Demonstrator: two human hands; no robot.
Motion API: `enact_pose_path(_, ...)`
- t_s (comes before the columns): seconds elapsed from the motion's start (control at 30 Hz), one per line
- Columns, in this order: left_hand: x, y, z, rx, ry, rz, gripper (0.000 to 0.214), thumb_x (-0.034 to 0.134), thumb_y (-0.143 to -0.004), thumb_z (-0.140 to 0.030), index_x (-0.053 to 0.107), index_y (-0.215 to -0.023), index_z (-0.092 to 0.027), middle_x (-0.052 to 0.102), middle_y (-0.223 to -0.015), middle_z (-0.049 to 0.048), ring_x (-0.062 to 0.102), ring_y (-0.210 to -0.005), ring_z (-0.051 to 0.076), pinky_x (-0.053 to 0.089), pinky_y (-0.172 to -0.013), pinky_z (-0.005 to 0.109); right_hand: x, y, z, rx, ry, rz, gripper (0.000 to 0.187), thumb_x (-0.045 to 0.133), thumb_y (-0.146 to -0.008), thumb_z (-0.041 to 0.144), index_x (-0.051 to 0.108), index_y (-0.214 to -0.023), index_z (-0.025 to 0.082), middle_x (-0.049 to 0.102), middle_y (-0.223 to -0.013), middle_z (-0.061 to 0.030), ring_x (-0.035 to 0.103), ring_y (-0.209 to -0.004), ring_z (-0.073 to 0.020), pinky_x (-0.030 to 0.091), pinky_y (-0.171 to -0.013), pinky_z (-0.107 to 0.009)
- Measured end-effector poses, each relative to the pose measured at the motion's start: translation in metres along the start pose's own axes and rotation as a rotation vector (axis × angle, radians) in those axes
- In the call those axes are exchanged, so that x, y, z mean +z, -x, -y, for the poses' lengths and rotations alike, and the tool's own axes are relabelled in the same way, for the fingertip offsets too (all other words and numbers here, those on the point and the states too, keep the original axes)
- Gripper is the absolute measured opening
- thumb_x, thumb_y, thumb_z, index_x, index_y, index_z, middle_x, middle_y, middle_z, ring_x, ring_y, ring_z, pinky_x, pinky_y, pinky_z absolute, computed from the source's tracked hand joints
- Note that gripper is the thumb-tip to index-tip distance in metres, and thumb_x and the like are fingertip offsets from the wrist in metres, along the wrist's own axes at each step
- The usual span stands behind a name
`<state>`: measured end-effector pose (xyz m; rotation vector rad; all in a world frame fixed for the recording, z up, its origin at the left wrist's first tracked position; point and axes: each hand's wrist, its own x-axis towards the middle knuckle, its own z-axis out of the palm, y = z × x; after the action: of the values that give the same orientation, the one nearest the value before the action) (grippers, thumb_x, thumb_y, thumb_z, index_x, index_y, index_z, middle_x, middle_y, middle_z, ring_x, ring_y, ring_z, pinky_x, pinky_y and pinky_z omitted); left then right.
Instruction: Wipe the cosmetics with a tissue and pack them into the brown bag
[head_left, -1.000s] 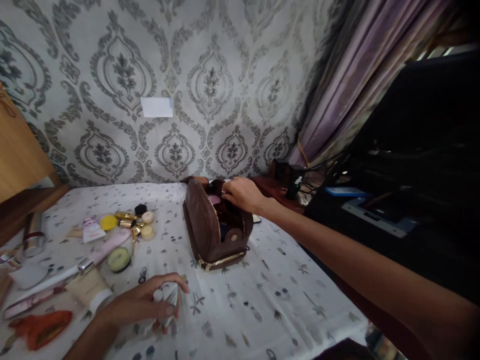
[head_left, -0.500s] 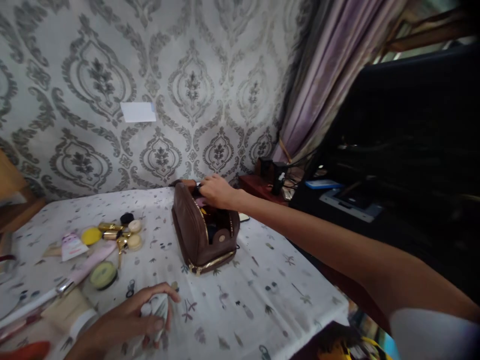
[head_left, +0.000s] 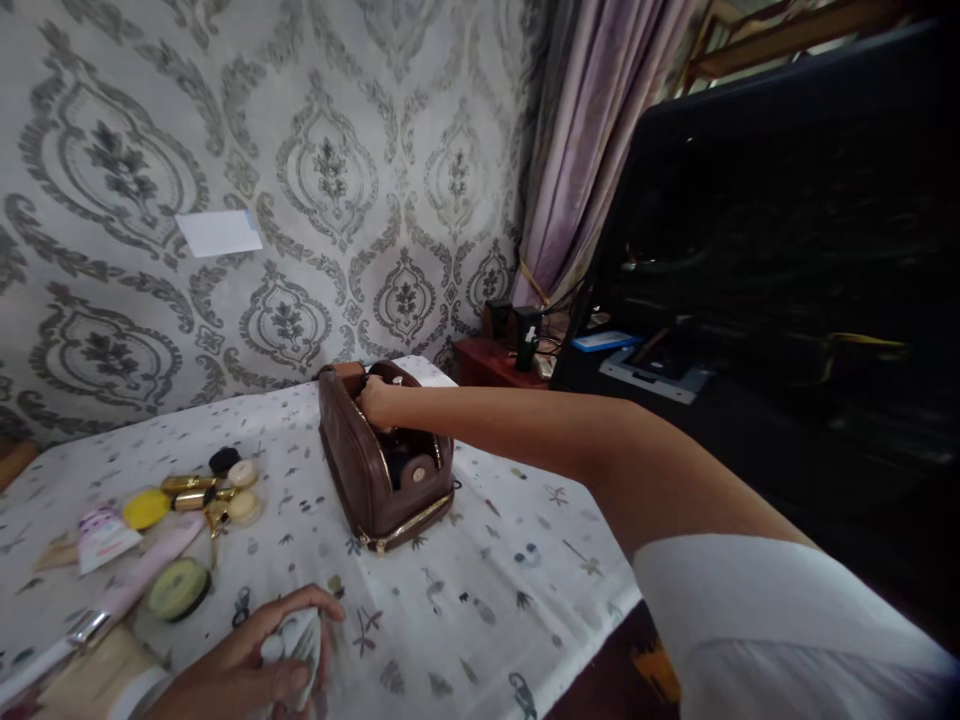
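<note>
A brown cosmetic bag (head_left: 352, 460) with gold zips stands unzipped on the cloth-covered table. My right hand (head_left: 376, 402) reaches down into its opening near the back end; its fingertips are hidden, so I cannot make out what they touch. At the bottom, my left hand (head_left: 251, 650) is closed around a small whitish thing (head_left: 296, 640), crumpled-looking and partly covered by the fingers. Left of the bag lie several cosmetics: a yellow round item (head_left: 147, 509), a green round container (head_left: 178, 589), gold tubes (head_left: 193, 499), a pink-and-white tube (head_left: 105, 538) and a long pink tube (head_left: 142, 572).
A patterned white cloth (head_left: 480, 600) covers the table, whose edge runs along the right. Behind is a wallpapered wall with a white card (head_left: 220, 233). To the right stand a purple curtain (head_left: 581, 130) and a large black surface (head_left: 765, 230) with a blue-white box (head_left: 615, 342).
My right hand has moved from the bag's far rim down into its opening. The camera view has shifted right. My left hand keeps its grip on the whitish thing.
</note>
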<state>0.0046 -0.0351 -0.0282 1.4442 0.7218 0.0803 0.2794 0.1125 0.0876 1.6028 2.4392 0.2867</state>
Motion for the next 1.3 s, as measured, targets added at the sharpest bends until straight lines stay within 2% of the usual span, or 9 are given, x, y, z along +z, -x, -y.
enact_pose_path(0.17,0.002,0.002,-0.008,-0.001,-0.075,-0.001,0.066,0.068,-0.080,-0.064,0.054,-0.134,-0.030,0.069,-0.111,0.0068,0.067,-0.089,0.025,0.052,-0.072,0.032,0.001,0.006,-0.003,0.062,-0.050,0.111,0.029,0.060,-0.097,0.035,0.062,-0.122,0.019,0.062,-0.124,-0.0083,0.064,-0.106,-0.0227,0.056,-0.089,-0.041)
enact_pose_path(0.3,0.004,0.001,-0.008,0.026,-0.036,0.024,0.066,0.069,-0.078,-0.064,0.055,-0.132,-0.029,0.070,-0.103,0.0065,0.067,-0.080,0.023,0.052,-0.066,0.030,-0.010,0.020,-0.003,0.023,-0.006,0.182,0.033,0.062,-0.096,0.034,0.060,-0.124,0.017,0.062,-0.125,-0.0090,0.064,-0.107,-0.0236,0.056,-0.089,-0.043)
enact_pose_path(0.43,0.002,-0.001,-0.002,0.035,-0.008,0.018,0.069,0.071,-0.077,-0.064,0.054,-0.133,-0.027,0.069,-0.105,0.0076,0.067,-0.080,0.022,0.049,-0.062,0.027,-0.026,0.035,0.001,-0.014,0.094,0.250,0.030,0.061,-0.096,0.034,0.061,-0.123,0.019,0.061,-0.127,-0.0089,0.063,-0.109,-0.0230,0.055,-0.091,-0.043)
enact_pose_path(0.6,0.004,-0.002,-0.005,0.024,-0.010,0.004,0.071,0.073,-0.074,-0.065,0.054,-0.131,-0.026,0.069,-0.102,0.0071,0.065,-0.075,0.020,0.047,-0.058,0.025,-0.055,0.053,-0.009,-0.050,0.157,0.219,0.024,0.066,-0.093,0.033,0.069,-0.109,0.016,0.069,-0.114,-0.0094,0.066,-0.106,-0.0239,0.052,-0.093,-0.041)
enact_pose_path(0.77,0.016,0.001,-0.034,0.027,0.026,0.058,0.072,0.074,-0.069,-0.070,0.055,-0.123,-0.026,0.067,-0.094,0.0022,0.063,-0.073,0.017,0.046,-0.059,0.023,-0.077,0.076,-0.035,-0.018,0.168,0.102,0.027,0.058,-0.095,0.029,0.071,-0.110,0.011,0.071,-0.111,-0.0174,0.067,-0.107,-0.0294,0.050,-0.084,-0.035)
enact_pose_path(0.87,0.021,0.004,-0.046,-0.008,0.026,0.049,0.071,0.074,-0.066,-0.070,0.055,-0.120,-0.027,0.067,-0.091,0.0001,0.062,-0.073,0.016,0.046,-0.061,0.024,-0.076,0.088,-0.044,-0.014,0.144,0.093,0.027,0.062,-0.092,0.030,0.071,-0.112,0.013,0.071,-0.113,-0.0156,0.067,-0.107,-0.0283,0.049,-0.078,-0.030)
enact_pose_path(1.0,0.020,0.003,-0.040,-0.024,0.041,0.033,0.074,0.077,-0.063,-0.068,0.056,-0.120,-0.026,0.066,-0.090,0.0007,0.064,-0.077,0.019,0.044,-0.059,0.025,-0.069,0.095,-0.045,-0.010,0.109,0.091,0.026,0.063,-0.091,0.027,0.072,-0.113,0.017,0.072,-0.112,-0.0133,0.068,-0.102,-0.0265,0.045,-0.070,-0.027)
enact_pose_path(1.13,0.018,-0.001,-0.031,0.000,0.062,0.047,0.072,0.077,-0.065,-0.067,0.055,-0.121,-0.026,0.065,-0.091,0.0014,0.066,-0.079,0.020,0.044,-0.059,0.026,-0.064,0.090,-0.044,-0.023,0.080,0.072,0.026,0.063,-0.091,0.032,0.073,-0.110,0.018,0.073,-0.108,-0.0114,0.068,-0.097,-0.0251,0.043,-0.068,-0.026)
enact_pose_path(1.3,0.018,-0.001,-0.032,0.021,0.025,0.082,0.073,0.075,-0.068,-0.069,0.053,-0.122,-0.024,0.062,-0.090,0.0013,0.065,-0.081,0.020,0.045,-0.061,0.026,-0.057,0.080,-0.040,-0.041,0.064,0.048,0.026,0.060,-0.093,0.036,0.074,-0.107,0.018,0.074,-0.107,-0.0104,0.067,-0.097,-0.0240,0.040,-0.068,-0.026)
